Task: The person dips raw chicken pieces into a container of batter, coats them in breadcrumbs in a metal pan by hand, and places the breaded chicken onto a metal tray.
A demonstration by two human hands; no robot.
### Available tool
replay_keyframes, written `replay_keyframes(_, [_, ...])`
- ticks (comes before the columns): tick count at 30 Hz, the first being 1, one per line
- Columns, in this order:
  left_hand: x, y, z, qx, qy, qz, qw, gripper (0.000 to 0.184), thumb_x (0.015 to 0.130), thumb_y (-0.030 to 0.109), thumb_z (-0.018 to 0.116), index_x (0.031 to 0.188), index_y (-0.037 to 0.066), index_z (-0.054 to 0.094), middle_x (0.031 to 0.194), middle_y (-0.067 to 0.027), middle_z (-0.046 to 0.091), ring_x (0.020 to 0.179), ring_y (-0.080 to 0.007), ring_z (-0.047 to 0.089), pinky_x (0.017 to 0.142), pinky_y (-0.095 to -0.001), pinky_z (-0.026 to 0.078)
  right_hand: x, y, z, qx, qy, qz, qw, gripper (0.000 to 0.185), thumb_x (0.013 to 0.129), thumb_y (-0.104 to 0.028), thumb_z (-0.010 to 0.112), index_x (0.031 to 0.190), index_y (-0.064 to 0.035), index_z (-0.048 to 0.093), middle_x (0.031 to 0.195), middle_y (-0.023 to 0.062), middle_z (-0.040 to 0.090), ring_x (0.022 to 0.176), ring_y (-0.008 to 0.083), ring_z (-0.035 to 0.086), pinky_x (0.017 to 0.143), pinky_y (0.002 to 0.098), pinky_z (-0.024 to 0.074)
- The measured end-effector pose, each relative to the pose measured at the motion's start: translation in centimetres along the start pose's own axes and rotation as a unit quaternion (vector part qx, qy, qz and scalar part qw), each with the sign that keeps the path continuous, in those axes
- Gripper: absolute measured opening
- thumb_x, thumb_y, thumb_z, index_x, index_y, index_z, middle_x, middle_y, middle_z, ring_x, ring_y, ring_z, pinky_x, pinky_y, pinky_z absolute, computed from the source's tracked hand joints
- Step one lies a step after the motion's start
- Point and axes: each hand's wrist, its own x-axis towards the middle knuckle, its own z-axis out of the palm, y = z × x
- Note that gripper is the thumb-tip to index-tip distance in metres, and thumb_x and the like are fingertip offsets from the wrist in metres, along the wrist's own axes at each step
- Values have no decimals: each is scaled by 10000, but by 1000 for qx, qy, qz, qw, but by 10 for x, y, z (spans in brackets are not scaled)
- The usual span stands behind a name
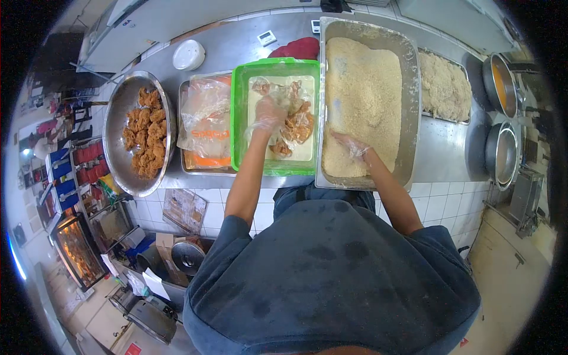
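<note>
My left hand point(269, 112), in a clear plastic glove, reaches into a green-rimmed tub point(237, 118) of pale, milky liquid. Raw-looking chicken pieces point(299, 125) lie in that liquid beside it, reddish-brown with seasoning. Its fingers blur into the wet pieces, so their grip does not show clearly. To the right, a deep metal tray point(410, 106) holds a bed of pale flour-like breading point(367, 89). My right hand point(353, 145), also gloved, rests low over the breading near the tray's left side. Its fingers are stretched out and hold nothing.
A large metal bowl point(112, 127) of browned fried chicken point(145, 133) stands far left, next to a plastic-covered tray point(204, 118). Coated pieces point(444, 87) fill a tray at right. A white tub point(189, 55), small timer point(267, 38) and red cloth point(296, 48) lie behind.
</note>
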Motion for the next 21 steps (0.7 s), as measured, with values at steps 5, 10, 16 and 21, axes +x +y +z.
replay_keyframes(5, [42,-27,1,55,39,-51,996,315,870,291,580,1023,36,685,1021,-267,684,1005,-415,665,884,-501,528,8,12,16,49,138,147,978,910,881,-641,589,1522,-52,325,1546,196,351,1422,316,358,1126,548,305])
replay_keyframes(10, [75,-24,-1,166,-54,32,984,375,902,351,590,1035,16,692,1090,-250,679,1042,-401,650,930,-480,505,22,62,-13,363,45,-33,930,556,940,-415,628,1330,-25,558,1191,159,667,1037,278,674,892,481,548])
replay_keyframes(16, [77,-29,0,217,-142,102,960,434,836,389,636,1026,5,709,1068,-246,691,1015,-392,664,911,-466,521,-15,100,-66,117,209,-242,940,430,946,-304,625,1238,11,614,1099,128,705,854,231,700,809,378,577])
replay_keyframes(21, [79,-66,34,115,-50,90,988,418,783,376,710,1002,19,713,1044,-231,700,984,-386,674,863,-462,542,-31,99,-117,-232,352,-157,893,298,952,-189,588,1180,-11,662,1111,109,704,914,192,677,846,293,538])
